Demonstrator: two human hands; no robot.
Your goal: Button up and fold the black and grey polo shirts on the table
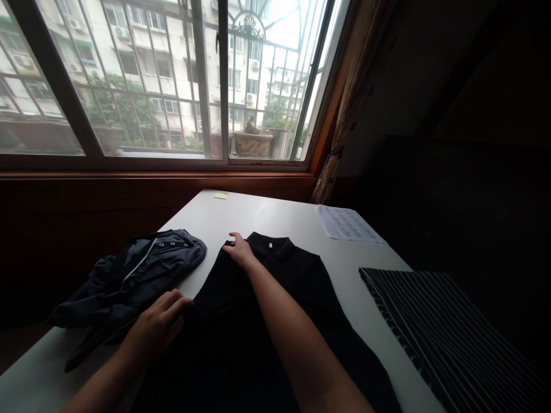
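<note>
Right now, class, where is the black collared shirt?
In the head view, the black collared shirt lies on the white table, centre foreground, between the crumpled dark garment on the left and the striped cloth on the right.

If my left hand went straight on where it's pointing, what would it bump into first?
The shirt: your left hand's fingertips already look to be at its edge. Farther along that line, perhaps your right hand, though depth is hard to judge.
</note>
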